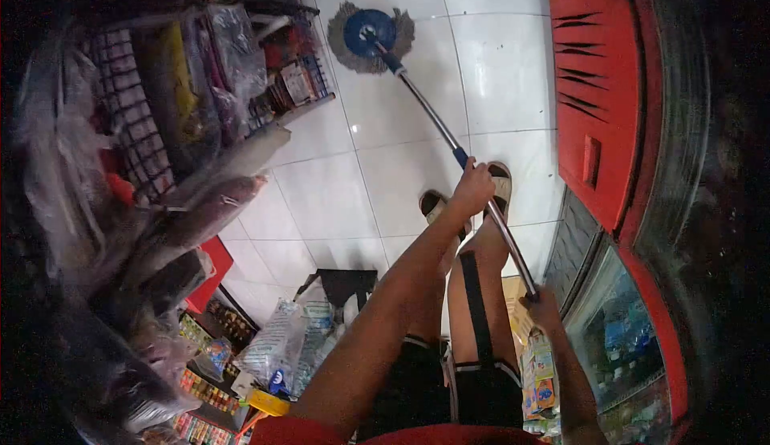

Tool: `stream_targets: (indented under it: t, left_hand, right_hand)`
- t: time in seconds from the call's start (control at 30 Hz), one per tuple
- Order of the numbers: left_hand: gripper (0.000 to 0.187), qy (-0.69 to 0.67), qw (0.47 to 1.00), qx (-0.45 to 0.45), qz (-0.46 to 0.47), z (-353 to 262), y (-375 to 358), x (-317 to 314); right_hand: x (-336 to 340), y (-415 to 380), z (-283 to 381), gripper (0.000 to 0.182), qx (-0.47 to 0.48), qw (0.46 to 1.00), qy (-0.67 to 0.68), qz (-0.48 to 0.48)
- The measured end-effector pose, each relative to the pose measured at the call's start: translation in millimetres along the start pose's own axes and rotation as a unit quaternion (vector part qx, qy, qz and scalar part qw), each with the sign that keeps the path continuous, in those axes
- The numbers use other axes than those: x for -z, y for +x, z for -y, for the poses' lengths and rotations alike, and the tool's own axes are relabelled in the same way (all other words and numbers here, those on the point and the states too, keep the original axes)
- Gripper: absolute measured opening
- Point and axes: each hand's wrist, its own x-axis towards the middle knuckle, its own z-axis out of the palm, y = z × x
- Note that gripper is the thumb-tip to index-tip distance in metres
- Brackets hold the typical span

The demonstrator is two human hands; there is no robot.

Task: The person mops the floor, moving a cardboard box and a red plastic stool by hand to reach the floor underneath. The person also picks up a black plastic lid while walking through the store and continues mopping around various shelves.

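The left hand has its fingers closed around the mop, just below a blue collar on the pole; the right hand is curled around the pole's near end, off the right leg. Of the two, the left is nearer to the mop head, which lies well out ahead of both and over to the person's left, spread flat on the tiles. The mop's long axis makes one straight slant, from the right hand up by the leg, through the left, then down to the blue disc and its grey strands: it points forward and leftward. From here I see the sandals under the left hand, apart from the strands. Farther out, wrapped goods crowd the left side, while a red cabinet stands on the right, well apart from the mop head
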Motion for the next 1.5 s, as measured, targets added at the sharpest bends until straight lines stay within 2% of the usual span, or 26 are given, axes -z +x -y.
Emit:
stream_targets:
  t: [0.07,0.13,0.17,0.2,0.23,0.27,0.33,0.43,0.5,0.57,0.6,0.63,0.7,0.73,0.8,0.83,0.93,1.03,1.07,1.1,1.17,1.27,1.33,1.37,1.4,1.5]
  left_hand:
    - [0.011,0.028,0.999,-0.018,0.001,19,6,-2]
    - [0.011,0.02,1.0,-0.007,-0.005,50,18,11]
    - [0.009,0.011,1.0,-0.011,-0.027,72,27,17]
    - [0.009,0.072,0.997,0.005,-0.035,97,43,12]
    - [0.012,0.115,0.993,0.01,0.039,121,57,39]
    - [0.012,0.103,0.993,0.012,0.061,146,71,64]
    - [0.016,0.152,0.986,0.073,-0.005,200,111,51]
    - [0.018,0.173,0.978,0.113,-0.016,270,148,94]
    - [0.017,0.17,0.974,0.15,-0.024,308,149,114]
    - [0.016,0.164,0.973,0.159,-0.038,331,157,142]
    - [0.017,0.19,0.965,0.179,0.032,330,157,159]
    - [0.019,0.215,0.951,0.2,0.101,329,156,170]
    - [0.011,0.224,0.962,0.154,0.032,318,157,154]
    - [0.009,0.188,0.966,0.147,0.104,292,161,167]
    - [0.011,0.131,0.975,0.127,0.13,257,166,140]
    - [0.013,0.113,0.986,0.087,0.087,228,164,143]
    - [0.014,-0.009,0.991,-0.008,0.135,161,165,170]
    - [0.015,0.001,0.987,0.02,0.159,145,172,175]
    - [0.015,-0.025,0.993,0.037,0.105,154,174,181]
    - [0.015,-0.05,0.996,0.052,0.049,168,183,185]
    - [0.015,-0.055,0.995,0.071,0.037,215,203,176]
    - [0.013,-0.032,0.984,0.153,0.08,300,248,204]
    - [0.018,0.035,0.98,0.171,0.095,373,260,220]
    - [0.018,0.051,0.976,0.177,0.113,412,264,220]
    - [0.017,0.068,0.972,0.184,0.131,448,265,217]
    - [0.016,0.159,0.97,0.173,0.056,518,266,204]
  right_hand:
    - [-12,16,-6,0.018,0.007,0.999,-0.038,-0.008]
    - [-12,35,22,0.018,0.004,0.988,0.151,0.041]
    - [-5,45,50,0.018,0.014,0.987,0.159,0.021]
    - [-9,76,54,0.017,0.031,0.994,0.101,0.032]
    - [-12,106,59,0.016,0.051,0.997,0.043,0.041]
    - [-2,112,108,0.019,0.006,0.98,0.195,0.041]
    - [28,166,145,0.019,0.028,0.997,0.05,0.054]
    - [62,218,222,0.022,0.2,0.977,0.067,0.032]
    - [71,240,272,0.037,0.188,0.981,-0.016,0.032]
    - [71,245,295,0.039,0.23,0.973,-0.012,0.008]
    - [74,244,305,0.041,0.271,0.962,-0.013,-0.016]
    - [86,228,315,0.038,0.246,0.969,0.009,-0.001]
    - [99,210,299,0.035,0.216,0.976,0.016,-0.014]
    - [114,193,294,0.033,0.18,0.984,0.001,0.002]
    - [141,160,268,0.028,0.146,0.989,-0.031,0.022]
    - [152,142,252,0.028,0.166,0.985,-0.038,0.001]
    - [182,98,221,0.024,0.037,0.995,-0.098,0.0]
    - [204,83,238,0.026,-0.012,0.992,-0.126,-0.001]
    - [211,89,247,0.027,-0.024,0.993,-0.119,-0.003]
    - [217,100,255,0.027,-0.019,0.993,-0.116,0.0]
    - [229,149,265,0.026,0.023,0.99,-0.14,-0.004]
    - [235,239,316,0.023,0.118,0.968,-0.217,-0.046]
    - [239,290,393,0.023,0.161,0.962,-0.221,-0.011]
    - [233,316,428,0.022,0.118,0.974,-0.192,0.012]
    - [218,350,439,0.021,0.188,0.965,-0.185,-0.009]
    - [177,432,451,0.028,0.206,0.963,-0.174,0.016]
